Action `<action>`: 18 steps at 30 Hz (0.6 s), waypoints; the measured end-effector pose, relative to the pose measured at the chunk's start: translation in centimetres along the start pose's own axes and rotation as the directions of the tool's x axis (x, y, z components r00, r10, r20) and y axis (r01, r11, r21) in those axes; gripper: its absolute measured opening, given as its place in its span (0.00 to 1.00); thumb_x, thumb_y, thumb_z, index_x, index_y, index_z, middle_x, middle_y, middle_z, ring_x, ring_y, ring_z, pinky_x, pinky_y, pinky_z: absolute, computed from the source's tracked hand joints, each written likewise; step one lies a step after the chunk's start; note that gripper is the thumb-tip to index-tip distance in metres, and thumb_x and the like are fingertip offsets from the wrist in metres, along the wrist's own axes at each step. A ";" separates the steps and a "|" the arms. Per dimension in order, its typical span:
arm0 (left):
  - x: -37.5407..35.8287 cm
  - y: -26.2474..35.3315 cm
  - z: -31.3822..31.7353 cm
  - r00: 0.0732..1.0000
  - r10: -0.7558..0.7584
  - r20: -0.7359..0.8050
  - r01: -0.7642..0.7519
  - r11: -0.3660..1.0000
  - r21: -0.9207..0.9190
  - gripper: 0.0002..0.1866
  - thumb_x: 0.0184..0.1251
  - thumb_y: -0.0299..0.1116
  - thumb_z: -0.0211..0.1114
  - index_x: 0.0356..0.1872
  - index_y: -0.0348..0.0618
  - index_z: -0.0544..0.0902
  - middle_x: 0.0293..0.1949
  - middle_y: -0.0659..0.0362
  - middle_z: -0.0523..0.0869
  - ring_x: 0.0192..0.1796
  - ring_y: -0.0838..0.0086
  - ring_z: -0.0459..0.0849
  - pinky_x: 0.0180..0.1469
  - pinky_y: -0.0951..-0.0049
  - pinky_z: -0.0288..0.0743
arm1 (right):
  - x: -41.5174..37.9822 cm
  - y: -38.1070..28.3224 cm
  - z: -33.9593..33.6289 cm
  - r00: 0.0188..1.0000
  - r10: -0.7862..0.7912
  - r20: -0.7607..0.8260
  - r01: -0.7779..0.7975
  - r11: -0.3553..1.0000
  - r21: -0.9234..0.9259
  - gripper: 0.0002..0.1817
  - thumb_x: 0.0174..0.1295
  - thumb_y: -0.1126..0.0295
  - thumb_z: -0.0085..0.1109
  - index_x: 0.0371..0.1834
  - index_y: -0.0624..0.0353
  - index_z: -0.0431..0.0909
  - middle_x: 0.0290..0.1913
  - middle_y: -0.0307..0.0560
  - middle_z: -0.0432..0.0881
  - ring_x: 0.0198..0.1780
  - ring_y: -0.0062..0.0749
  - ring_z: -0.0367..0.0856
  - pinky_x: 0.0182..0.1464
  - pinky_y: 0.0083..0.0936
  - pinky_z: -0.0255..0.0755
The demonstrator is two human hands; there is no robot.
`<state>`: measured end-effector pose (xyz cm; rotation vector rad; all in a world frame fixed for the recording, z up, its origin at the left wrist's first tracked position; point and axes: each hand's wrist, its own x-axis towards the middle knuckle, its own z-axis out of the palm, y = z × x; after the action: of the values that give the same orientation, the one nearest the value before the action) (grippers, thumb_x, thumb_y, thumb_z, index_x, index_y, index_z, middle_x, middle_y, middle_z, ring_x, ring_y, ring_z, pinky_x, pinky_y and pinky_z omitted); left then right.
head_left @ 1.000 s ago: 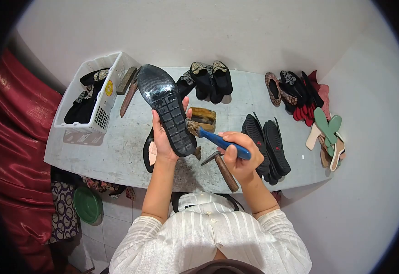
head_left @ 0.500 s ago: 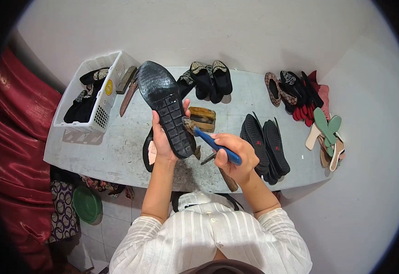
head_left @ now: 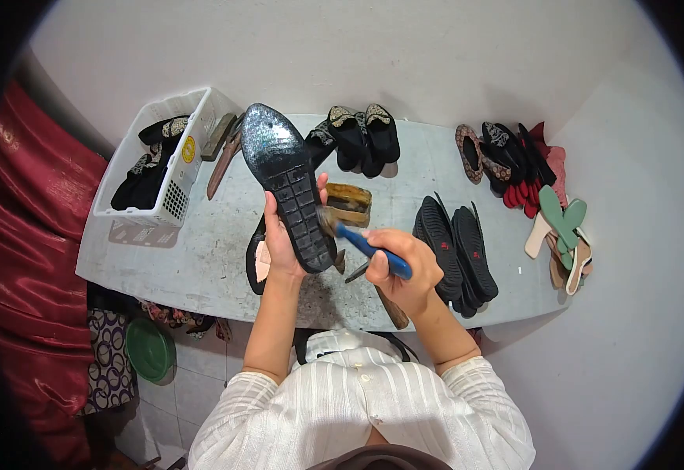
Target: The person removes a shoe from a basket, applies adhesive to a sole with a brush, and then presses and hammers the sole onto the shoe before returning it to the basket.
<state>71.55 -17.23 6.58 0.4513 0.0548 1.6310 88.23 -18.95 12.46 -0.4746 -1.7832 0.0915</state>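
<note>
My left hand holds a black shoe sole upright by its heel half, its gridded underside facing me and its toe part wet and shiny. In my right hand is a blue-handled brush, its slightly blurred bristles at the right edge of the sole's grid. Behind the sole stands a yellow-brown container. Another black shoe piece with a pale insole lies partly hidden behind my left hand. A wooden-handled tool lies below my right hand.
On the grey table, a white basket of black shoes stands at left. Patterned black shoes are at the back. Black soles sit at right, near green insoles and more shoes. A green basin is below.
The sole has tilted slightly, and its toe part shines more. The brush has moved slightly down along the sole's right edge.
</note>
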 end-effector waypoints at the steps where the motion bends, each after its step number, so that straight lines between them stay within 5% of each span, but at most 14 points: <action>1: 0.0 0.2 -0.3 0.999 0.010 -0.042 -0.010 1.000 0.018 0.32 0.71 0.56 0.41 0.62 0.39 0.65 0.59 0.44 0.72 0.50 0.67 0.80 0.53 0.72 0.77 | -0.2 -0.3 -0.3 1.000 -0.002 0.001 0.002 1.000 0.003 0.08 0.53 0.74 0.61 0.34 0.65 0.76 0.26 0.46 0.81 0.24 0.35 0.81 0.25 0.21 0.73; 7: 0.0 1.1 -0.5 0.993 0.029 -0.113 -0.029 1.000 0.004 0.32 0.71 0.57 0.40 0.62 0.40 0.65 0.58 0.44 0.72 0.50 0.68 0.80 0.53 0.72 0.77 | -0.8 -0.9 -1.8 0.977 0.146 0.156 -0.150 0.989 0.009 0.06 0.57 0.76 0.56 0.34 0.68 0.75 0.27 0.50 0.82 0.28 0.35 0.84 0.31 0.23 0.78; 9: 0.1 1.0 -0.4 0.995 0.034 -0.098 -0.033 0.999 0.013 0.32 0.71 0.57 0.40 0.62 0.40 0.66 0.58 0.45 0.73 0.50 0.68 0.81 0.53 0.72 0.77 | -0.3 -0.7 -0.9 0.999 0.014 -0.048 -0.008 0.993 0.114 0.06 0.57 0.75 0.56 0.33 0.68 0.75 0.26 0.48 0.81 0.29 0.36 0.85 0.31 0.24 0.79; 12: 0.2 0.8 0.0 0.999 0.042 -0.009 -0.043 0.997 -0.064 0.32 0.71 0.54 0.43 0.59 0.31 0.67 0.57 0.44 0.72 0.51 0.63 0.79 0.54 0.70 0.77 | -0.9 -0.2 -0.3 1.000 -0.017 -0.017 0.019 0.997 0.078 0.07 0.52 0.76 0.61 0.34 0.66 0.75 0.29 0.47 0.83 0.25 0.33 0.81 0.27 0.21 0.76; 18: 0.6 0.9 -0.8 0.989 0.067 -0.129 -0.061 0.997 0.052 0.31 0.71 0.57 0.40 0.60 0.41 0.68 0.56 0.46 0.75 0.47 0.69 0.82 0.49 0.74 0.78 | -1.9 0.5 -1.3 0.993 0.046 0.111 -0.054 0.996 0.070 0.06 0.51 0.76 0.60 0.33 0.64 0.76 0.28 0.45 0.83 0.24 0.31 0.81 0.26 0.21 0.74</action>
<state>70.39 -16.64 6.31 0.3857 0.1788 1.7240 89.90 -19.45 10.89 -0.4694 -1.8688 0.2202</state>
